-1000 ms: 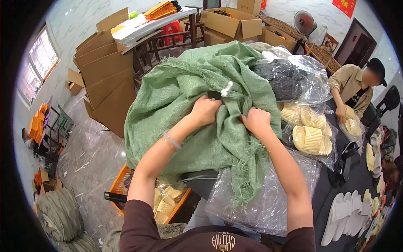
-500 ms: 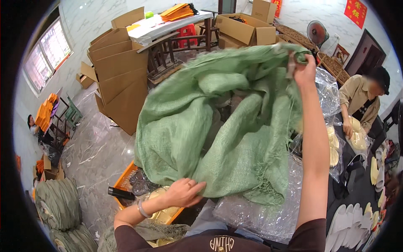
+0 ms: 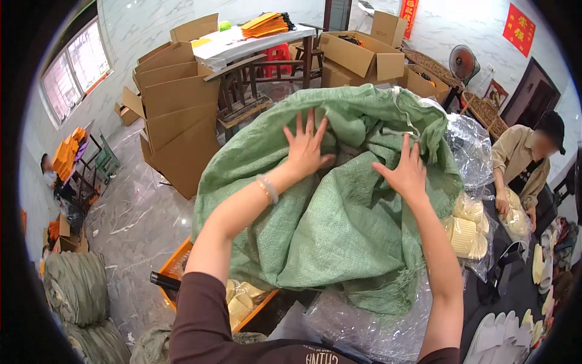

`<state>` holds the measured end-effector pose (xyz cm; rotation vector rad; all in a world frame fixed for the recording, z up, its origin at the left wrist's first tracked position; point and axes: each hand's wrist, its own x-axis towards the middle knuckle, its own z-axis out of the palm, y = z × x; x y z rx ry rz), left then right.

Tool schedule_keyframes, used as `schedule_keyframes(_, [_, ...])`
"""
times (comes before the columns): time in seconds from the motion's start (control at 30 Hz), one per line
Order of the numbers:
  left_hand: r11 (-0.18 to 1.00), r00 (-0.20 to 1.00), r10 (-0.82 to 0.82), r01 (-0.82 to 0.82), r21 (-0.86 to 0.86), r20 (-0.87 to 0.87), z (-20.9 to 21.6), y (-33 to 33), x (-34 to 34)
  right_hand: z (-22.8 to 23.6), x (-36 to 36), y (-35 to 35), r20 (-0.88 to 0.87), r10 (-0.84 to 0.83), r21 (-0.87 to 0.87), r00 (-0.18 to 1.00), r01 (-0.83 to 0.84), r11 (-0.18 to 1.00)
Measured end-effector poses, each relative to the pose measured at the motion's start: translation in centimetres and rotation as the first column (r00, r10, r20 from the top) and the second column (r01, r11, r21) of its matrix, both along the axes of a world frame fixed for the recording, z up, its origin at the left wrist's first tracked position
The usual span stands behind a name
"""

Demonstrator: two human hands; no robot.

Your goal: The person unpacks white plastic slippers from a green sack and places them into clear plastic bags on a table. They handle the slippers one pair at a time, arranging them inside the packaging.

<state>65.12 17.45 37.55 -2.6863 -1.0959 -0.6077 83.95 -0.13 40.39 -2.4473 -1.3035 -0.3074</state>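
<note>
A large green woven sack (image 3: 339,236) lies bunched in front of the person, filling the middle of the view, its mouth slack and its frayed edge hanging at the near right. Both bare arms stretch forward over it, elbows slightly bent. The left hand (image 3: 306,148) rests among the folds at the mouth, fingers fanned and pointing away, thumb out to the right. The right hand (image 3: 406,173) is set a little nearer and to the right, its fingers also spread and pointing away toward a white strip on the rim. Neither hand is closed on the cloth; both are flat and loose. What the sack holds cannot be told through its folds.

Beyond it on the left, brown cardboard panels (image 3: 182,115) stand overlapping; to their right is an open carton (image 3: 348,54) with something dark and orange inside. At the sack's near left, an orange plastic crate (image 3: 257,311) holds pale yellow slippers (image 3: 242,301), some under clear film. Clear plastic sheeting (image 3: 364,324) spreads beneath the near edge of the sack. On the right, just beside the right forearm, a clear bag (image 3: 467,233) contains ribbed yellow slippers. A pale bracelet (image 3: 267,189) circles the left wrist
</note>
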Motion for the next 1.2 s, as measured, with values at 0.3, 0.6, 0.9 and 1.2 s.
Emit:
schedule_keyframes(0.3, [0.845,0.993,-0.095,0.116,0.522,-0.067,-0.9,10.6,9.4,-4.6,2.0,-0.7,-0.405,0.031,0.038,0.914,-0.017,0.999])
schedule_keyframes(0.6, [0.140,0.753,0.152,0.624,-0.768,0.640,9.7,14.1,6.5,-5.8,0.6,3.5,-0.487,-0.058,-0.009,0.871,0.062,0.998])
schedule_keyframes(0.9, [0.565,0.241,0.598,0.550,-0.615,0.765,3.6,29.1,-10.3,5.6,7.1,1.1,-0.749,0.508,0.318,0.426,-0.441,0.839])
schedule_keyframes(1.2, [0.752,0.709,0.644,-0.514,-0.413,0.288,-5.5,23.0,-6.0,-1.1,17.9,4.3,-0.730,0.682,0.498,-0.050,0.644,0.581])
